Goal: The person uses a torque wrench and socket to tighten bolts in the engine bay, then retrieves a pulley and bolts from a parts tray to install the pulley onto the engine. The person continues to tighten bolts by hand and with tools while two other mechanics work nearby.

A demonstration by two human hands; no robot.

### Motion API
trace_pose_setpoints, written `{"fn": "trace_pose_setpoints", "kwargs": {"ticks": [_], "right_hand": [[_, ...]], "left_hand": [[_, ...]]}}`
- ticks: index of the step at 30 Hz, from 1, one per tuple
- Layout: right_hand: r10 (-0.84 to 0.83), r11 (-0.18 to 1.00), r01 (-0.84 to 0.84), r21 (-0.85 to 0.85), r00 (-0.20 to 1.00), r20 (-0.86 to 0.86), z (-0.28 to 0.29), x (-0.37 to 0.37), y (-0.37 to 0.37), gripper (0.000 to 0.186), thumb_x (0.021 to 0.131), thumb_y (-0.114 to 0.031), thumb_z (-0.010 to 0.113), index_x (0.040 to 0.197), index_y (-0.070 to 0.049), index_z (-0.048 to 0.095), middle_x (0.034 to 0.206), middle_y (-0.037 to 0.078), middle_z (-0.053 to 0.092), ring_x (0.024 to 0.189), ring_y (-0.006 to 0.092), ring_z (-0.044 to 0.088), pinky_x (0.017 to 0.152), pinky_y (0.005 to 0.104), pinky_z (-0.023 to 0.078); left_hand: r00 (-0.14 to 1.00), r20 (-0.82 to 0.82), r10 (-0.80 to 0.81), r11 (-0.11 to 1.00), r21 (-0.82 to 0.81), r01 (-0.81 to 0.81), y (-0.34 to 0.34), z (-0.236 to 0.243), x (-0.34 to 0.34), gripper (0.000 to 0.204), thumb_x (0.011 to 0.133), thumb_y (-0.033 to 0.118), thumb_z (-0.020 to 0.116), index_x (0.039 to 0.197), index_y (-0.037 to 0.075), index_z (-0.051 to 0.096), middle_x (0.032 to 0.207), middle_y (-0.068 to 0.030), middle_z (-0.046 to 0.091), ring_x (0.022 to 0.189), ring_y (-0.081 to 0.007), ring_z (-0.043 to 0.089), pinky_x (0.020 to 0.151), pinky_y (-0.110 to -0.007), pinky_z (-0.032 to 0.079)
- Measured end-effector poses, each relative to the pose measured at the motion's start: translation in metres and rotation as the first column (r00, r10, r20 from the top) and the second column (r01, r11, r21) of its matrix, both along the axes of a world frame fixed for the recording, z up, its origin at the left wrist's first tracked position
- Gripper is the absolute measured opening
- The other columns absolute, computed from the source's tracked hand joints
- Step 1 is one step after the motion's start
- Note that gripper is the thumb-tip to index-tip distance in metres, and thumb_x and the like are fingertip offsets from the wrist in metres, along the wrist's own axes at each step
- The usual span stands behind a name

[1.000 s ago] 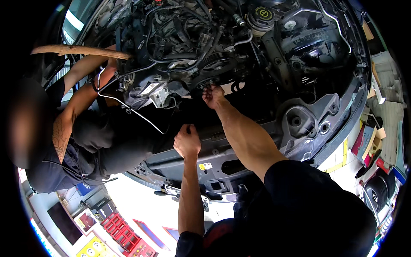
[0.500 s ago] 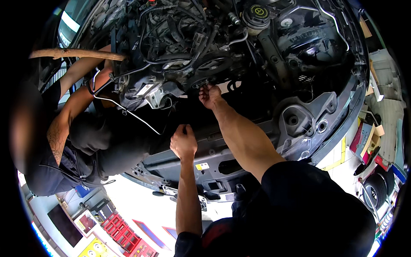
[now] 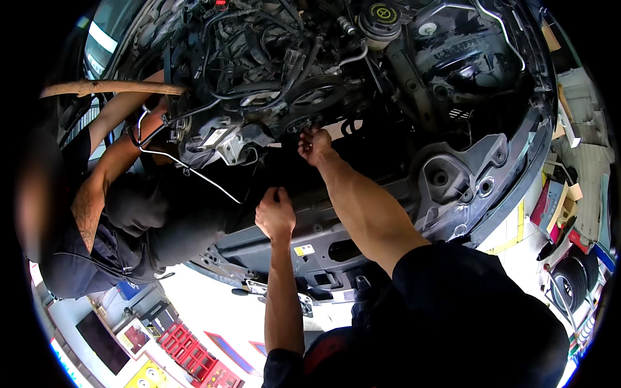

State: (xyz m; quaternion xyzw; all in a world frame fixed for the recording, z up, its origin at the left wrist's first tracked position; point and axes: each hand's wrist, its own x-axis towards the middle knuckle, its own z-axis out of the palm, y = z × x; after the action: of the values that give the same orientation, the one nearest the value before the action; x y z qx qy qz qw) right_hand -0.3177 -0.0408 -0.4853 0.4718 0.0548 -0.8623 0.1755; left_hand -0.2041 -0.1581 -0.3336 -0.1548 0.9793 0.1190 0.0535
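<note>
My right hand (image 3: 314, 144) reaches into the car's engine bay, fingers curled at the underside of a dark pulley (image 3: 304, 124) below a larger belt pulley (image 3: 317, 95); whatever they grip is too small to make out. Lower and to the left, my left hand (image 3: 275, 213) is closed near the front crossmember (image 3: 343, 213), its contents, if any, hidden. A bright metal bracket (image 3: 234, 150) sits left of my right hand on the engine (image 3: 265, 52). A thin silver pipe (image 3: 200, 176) hangs down between the bracket and my left hand.
A co-worker (image 3: 110, 181) at left reaches into the bay with both arms, beside a wooden stick (image 3: 110, 88). A round reservoir cap (image 3: 383, 14) is at upper right. Red tool trays (image 3: 187, 349), tyres (image 3: 569, 284) and cardboard pieces (image 3: 568, 207) lie around the car.
The view has shifted slightly, so the engine bay and both my hands appear a little further left. My hands keep nearly the same positions and closed shapes.
</note>
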Motion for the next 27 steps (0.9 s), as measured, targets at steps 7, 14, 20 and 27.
{"fn": "trace_pose_setpoints", "kwargs": {"ticks": [7, 14, 20, 27], "right_hand": [[0.012, 1.000, -0.012, -0.007, 1.000, 0.000, -0.009, -0.011, 0.007, 0.029, 0.104, -0.032, 0.037, 0.091, -0.014, 0.055, 0.076, 0.001, 0.056, 0.062, 0.0153, 0.046, 0.054, 0.0308, 0.040], [-0.045, 0.996, 0.042, -0.077, 0.998, -0.040, -0.026, -0.013, 0.005, 0.024, 0.102, -0.033, 0.038, 0.089, -0.021, 0.055, 0.069, -0.002, 0.053, 0.057, 0.0139, 0.044, 0.051, 0.0283, 0.035], [-0.068, 0.994, 0.062, -0.093, 0.996, -0.058, -0.017, -0.019, 0.009, 0.033, 0.104, -0.034, 0.037, 0.084, -0.015, 0.055, 0.072, 0.002, 0.057, 0.061, 0.0165, 0.047, 0.056, 0.0300, 0.042], [-0.127, 0.991, 0.130, -0.034, 0.988, 0.083, -0.004, -0.015, 0.000, 0.030, 0.101, -0.025, 0.038, 0.076, -0.015, 0.052, 0.069, 0.000, 0.055, 0.060, 0.0160, 0.047, 0.056, 0.0300, 0.041]], "left_hand": [[1.000, -0.013, -0.024, 1.000, 0.005, 0.024, 0.004, 0.002, -0.006, 0.026, 0.089, 0.034, 0.058, 0.091, 0.013, 0.073, 0.083, -0.0158, 0.071, 0.080, -0.0392, 0.068, 0.072, -0.048, 0.053], [0.999, -0.014, -0.039, 0.999, -0.032, 0.039, 0.011, 0.005, -0.008, 0.026, 0.090, 0.034, 0.058, 0.091, 0.013, 0.073, 0.080, -0.0159, 0.070, 0.077, -0.0394, 0.067, 0.072, -0.048, 0.053], [0.999, -0.019, -0.034, 0.999, 0.000, 0.034, 0.011, 0.006, -0.007, 0.025, 0.090, 0.034, 0.059, 0.091, 0.013, 0.073, 0.079, -0.0160, 0.070, 0.077, -0.0393, 0.067, 0.071, -0.047, 0.053], [0.999, -0.026, -0.023, 1.000, -0.014, 0.022, 0.005, 0.004, -0.004, 0.026, 0.090, 0.034, 0.058, 0.091, 0.013, 0.072, 0.078, -0.0161, 0.070, 0.077, -0.0390, 0.067, 0.071, -0.047, 0.052]]}}
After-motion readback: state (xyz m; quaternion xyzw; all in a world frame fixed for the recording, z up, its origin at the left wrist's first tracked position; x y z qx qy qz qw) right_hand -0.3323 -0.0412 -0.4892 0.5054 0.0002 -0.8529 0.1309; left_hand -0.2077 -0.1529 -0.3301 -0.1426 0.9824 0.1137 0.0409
